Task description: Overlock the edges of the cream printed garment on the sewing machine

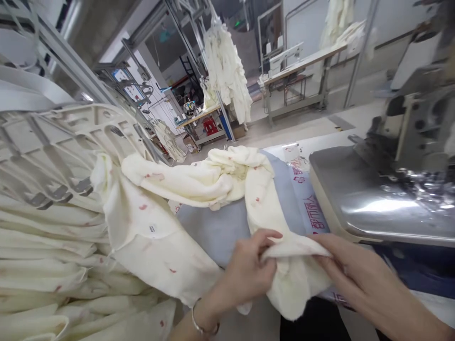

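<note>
A cream fleece garment with small red prints (170, 241) lies bunched across a grey-blue pad (213, 232). My left hand (245, 270), with a metal bracelet (204, 322) on its wrist, grips a fold of the garment. My right hand (359, 279) pinches the same folded edge (295, 246) from the other side. The two hands are a short distance apart, with the fabric stretched between them. A small white label (152, 228) shows on the cloth.
The steel bed of a sewing machine (377, 194) stands to the right of my hands. On the left are a pile of folded cream garments (46, 255) and a white plastic rack (60, 151). Hanging garments (225, 71) and sewing tables (302, 66) stand farther back.
</note>
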Demonstrator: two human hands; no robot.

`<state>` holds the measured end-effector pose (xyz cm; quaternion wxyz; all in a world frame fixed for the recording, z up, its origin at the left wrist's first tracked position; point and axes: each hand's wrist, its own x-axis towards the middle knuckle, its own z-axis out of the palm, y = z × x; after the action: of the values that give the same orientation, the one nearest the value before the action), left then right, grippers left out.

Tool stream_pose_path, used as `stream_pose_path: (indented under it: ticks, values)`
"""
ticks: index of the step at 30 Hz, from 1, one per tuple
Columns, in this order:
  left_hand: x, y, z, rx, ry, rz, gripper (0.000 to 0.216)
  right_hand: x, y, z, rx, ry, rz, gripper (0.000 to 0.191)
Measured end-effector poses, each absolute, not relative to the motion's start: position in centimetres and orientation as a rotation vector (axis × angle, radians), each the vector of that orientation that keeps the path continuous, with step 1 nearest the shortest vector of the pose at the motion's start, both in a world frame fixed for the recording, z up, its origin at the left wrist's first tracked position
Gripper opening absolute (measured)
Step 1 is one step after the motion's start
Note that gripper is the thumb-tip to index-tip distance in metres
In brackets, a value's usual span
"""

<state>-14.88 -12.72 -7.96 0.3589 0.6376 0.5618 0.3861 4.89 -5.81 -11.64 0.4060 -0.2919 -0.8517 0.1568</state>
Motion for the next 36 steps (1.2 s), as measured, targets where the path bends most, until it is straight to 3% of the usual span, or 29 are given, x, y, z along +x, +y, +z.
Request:
stream_pose_path:
  ticks: [2,5,12,15,18,24,28,31,34,36]
  values:
    - [-14.1,-10.9,-8.1,1.345,1.302,1.085,0.025,6.4,-6.5,-11.9,-0.862,-2.032,0.229,0.028]
    - [-12.2,-9.3,-8.2,1.204,1.239,1.103,0.028,7.7,-8.1,-12.2,-0.889,-1.930,0.056,0.029]
    - [-9.1,-10.0,-8.0,1.174,1.135,1.071,0.042,7.0,-8.1,-13.1,-0.837,-2.103,0.073,0.050]
    - [-8.5,-12.5,-8.3,1.337,1.211,1.124,0.061,7.5,-7.2,-13.1,-0.834,-2.100,0.111,0.044]
    - [-6.4,-15.1,-10.2,1.731,1.610,1.348,0.076,8.3,-7.0,-12.2,-0.809,-2.103,0.149,0.032]
    - [-2.4,-14.9,-15.3,2.009,2.089,1.874,0.044,9.9,-7.6,-11.0,-0.774,-2.078,0.082,0.021]
    - [-4.2,-13.6,-14.0,1.994,1.971,2.019,0.033,13.0,-7.3,-11.9,-0.863,-2.041,0.082,0.025]
    - [-6.0,-12.9,-10.2,2.126,1.773,1.879,0.026,14.8,-7.1,-12.9,-0.955,-1.937,0.336,0.037]
    - [-6.3,-11.0,-6.1,2.652,1.704,1.613,0.017,15.0,-7.2,-13.2,-1.012,-1.881,0.939,0.013]
    - [-5.6,-8.8,-4.2,2.957,1.854,1.289,0.022,14.6,-7.2,-13.0,-1.052,-1.808,1.335,0.026]
